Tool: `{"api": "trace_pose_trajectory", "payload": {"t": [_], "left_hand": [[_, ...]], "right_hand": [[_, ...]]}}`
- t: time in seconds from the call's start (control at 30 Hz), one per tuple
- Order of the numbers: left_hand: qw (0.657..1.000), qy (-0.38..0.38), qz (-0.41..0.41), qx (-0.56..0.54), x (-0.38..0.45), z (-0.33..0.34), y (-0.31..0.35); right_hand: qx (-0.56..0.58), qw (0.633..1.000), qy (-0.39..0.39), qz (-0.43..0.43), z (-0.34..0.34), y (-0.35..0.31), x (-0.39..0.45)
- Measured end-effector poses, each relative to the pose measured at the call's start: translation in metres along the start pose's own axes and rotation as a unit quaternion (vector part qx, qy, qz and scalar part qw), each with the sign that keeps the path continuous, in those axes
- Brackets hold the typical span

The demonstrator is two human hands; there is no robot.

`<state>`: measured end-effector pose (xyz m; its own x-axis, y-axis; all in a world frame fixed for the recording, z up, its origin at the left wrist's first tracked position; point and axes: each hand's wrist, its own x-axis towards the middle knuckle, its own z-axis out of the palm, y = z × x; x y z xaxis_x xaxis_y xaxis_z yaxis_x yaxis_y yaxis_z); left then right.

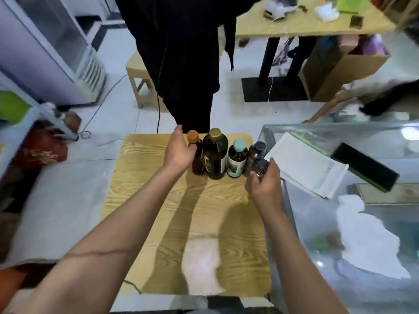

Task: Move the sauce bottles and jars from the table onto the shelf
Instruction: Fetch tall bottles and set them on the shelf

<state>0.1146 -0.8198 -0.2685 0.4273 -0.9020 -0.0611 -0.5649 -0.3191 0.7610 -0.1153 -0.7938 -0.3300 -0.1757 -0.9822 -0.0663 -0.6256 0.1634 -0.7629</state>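
Note:
A row of dark bottles stands at the far edge of the small wooden table (158,223). From the left: an orange-capped bottle (196,162), a tall gold-capped bottle (215,152), a teal-capped bottle (237,159), and a dark-capped jar (256,152). My left hand (180,149) curls round the orange-capped bottle from its left side. My right hand (266,182) grips a second small dark jar (261,166) just in front of the dark-capped one. No shelf is recognisable in view.
A glass case (340,223) with papers and a black-green block (365,166) on top adjoins the table on the right. A person in black (181,64) stands just beyond the table. A wooden stool (138,75), a cabinet (45,53) and a far table (294,26) surround.

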Motion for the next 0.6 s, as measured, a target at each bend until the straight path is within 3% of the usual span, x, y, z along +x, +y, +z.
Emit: {"api": "trace_pose_trajectory", "payload": {"t": [0.07,0.2,0.43,0.6], "left_hand": [[1.0,0.008,-0.001,-0.012,0.014,0.01,0.001],[0.999,-0.047,0.019,-0.003,0.028,0.022,-0.004],[0.984,-0.104,0.112,0.094,0.03,0.013,-0.022],[0.982,-0.071,0.127,0.117,0.008,0.006,-0.038]], "right_hand": [[-0.004,1.0,0.008,0.013,0.009,0.001,0.019],[-0.032,0.999,0.028,0.015,0.017,0.004,0.034],[0.074,0.997,0.02,0.004,0.021,0.009,0.031],[0.132,0.991,0.03,0.013,0.029,0.004,0.006]]}}
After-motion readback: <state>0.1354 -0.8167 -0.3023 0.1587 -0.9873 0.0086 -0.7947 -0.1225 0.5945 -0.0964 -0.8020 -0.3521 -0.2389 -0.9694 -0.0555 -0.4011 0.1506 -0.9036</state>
